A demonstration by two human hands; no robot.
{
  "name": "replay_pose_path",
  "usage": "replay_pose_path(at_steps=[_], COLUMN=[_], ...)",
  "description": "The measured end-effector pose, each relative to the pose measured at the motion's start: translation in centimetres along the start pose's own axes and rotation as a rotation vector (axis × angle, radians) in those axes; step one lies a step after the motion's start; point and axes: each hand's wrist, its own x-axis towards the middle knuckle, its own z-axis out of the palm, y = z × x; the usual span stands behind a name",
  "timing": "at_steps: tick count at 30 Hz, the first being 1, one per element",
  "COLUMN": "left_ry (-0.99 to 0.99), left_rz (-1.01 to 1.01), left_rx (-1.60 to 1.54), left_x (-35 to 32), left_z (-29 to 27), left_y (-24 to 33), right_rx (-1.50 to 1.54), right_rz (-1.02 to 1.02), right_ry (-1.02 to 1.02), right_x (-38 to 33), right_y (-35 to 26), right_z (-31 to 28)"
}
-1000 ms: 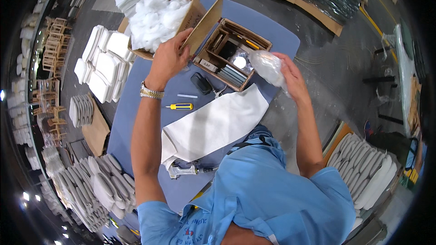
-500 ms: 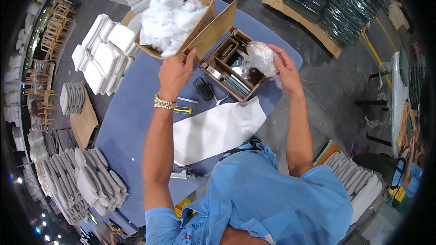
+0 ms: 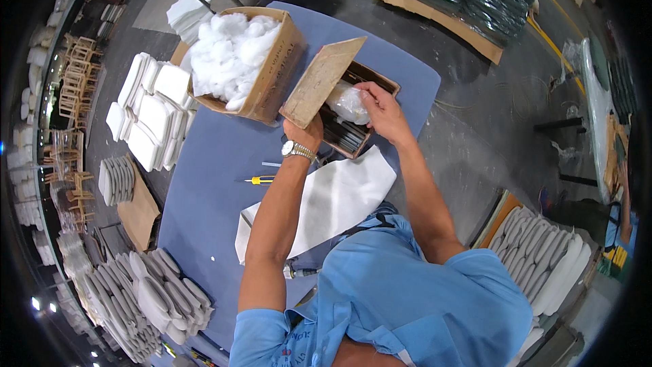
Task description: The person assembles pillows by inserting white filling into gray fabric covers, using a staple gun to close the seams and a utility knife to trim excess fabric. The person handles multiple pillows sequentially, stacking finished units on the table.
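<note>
My left hand is closed on the lower edge of a flat wooden lid, its fingers partly hidden behind the board. The lid tilts up over the left side of a wooden box, covering some of its inside. Above the box's opening, my right hand grips a clear, crumpled plastic bag with small contents I cannot make out. Beneath the bag, several dark bars lie in the box.
A cardboard carton of white fluffy stuffing stands left of the box on the blue table. Nearer me lie a yellow-handled screwdriver and a white sheet. Stacks of grey cushions and white cushions surround the table.
My left hand has brought the lid down and rightward, partly over the box. My right hand has moved the plastic bag left and lower into the box's opening. The head view has shifted.
</note>
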Motion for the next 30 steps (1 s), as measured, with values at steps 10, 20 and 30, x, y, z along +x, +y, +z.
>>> replay_pose_path(at_steps=[10, 20, 30], left_ry=[0.022, -0.270, -0.187], left_rz=[0.125, -0.211, -0.107], left_rx=[0.091, 0.052, -0.199], left_x=[-0.2, 3.2, 0.5], left_z=[0.3, -11.5, -1.6], left_y=[0.1, 8.4, 7.3], right_rx=[0.209, 0.327, 0.333], right_rz=[0.008, 0.030, -0.069], right_ry=[0.124, 0.252, 0.230], right_x=[-2.3, -4.5, -5.2], right_y=[0.4, -1.2, -4.5], right_z=[-2.1, -6.6, -6.7])
